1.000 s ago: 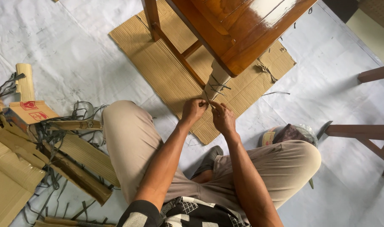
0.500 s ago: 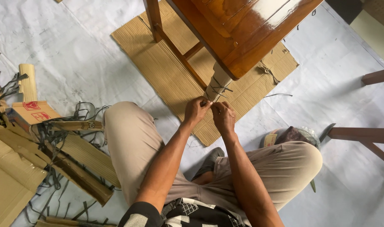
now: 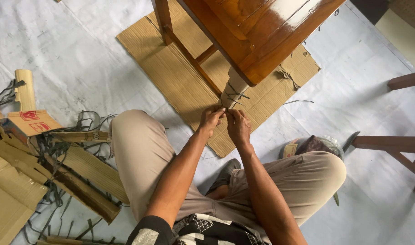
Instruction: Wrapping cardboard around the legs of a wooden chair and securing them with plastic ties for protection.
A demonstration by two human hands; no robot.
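Much of the glossy brown wooden table [image 3: 262, 31] runs off the top edge of the view, so only one corner of its top and parts of its frame show, and the foot of the near leg is hidden behind the two hands. That wrapped table leg [image 3: 232, 88] is covered in pale corrugated cardboard and bound round with thin dark strapping [image 3: 234, 96], whose loose ends stick out sideways; it stands near the front edge of a flattened cardboard sheet [image 3: 180, 77] laid on the white floor covering [image 3: 80, 54]. The person sits on the floor with knees spread in beige trousers, and both forearms reach forward to the base of the leg. The left hand [image 3: 210, 119] and right hand [image 3: 237, 126] are drawn close together, fingertips almost meeting, each seemingly pinching the strapping just below the wrap; the strand itself is too thin to make out between the fingers. Towards the left edge of the floor covering lies a heap of cardboard offcuts [image 3: 57, 168] tangled with dark strap scraps, partly cut off by the frame. By the person's right knee sits a roll of tape [image 3: 289, 149] beside a dark bundle in clear plastic [image 3: 318, 144], half hidden by the thigh, so what is inside cannot be told. Dark wooden furniture parts [image 3: 393, 145] jut in from the right edge.
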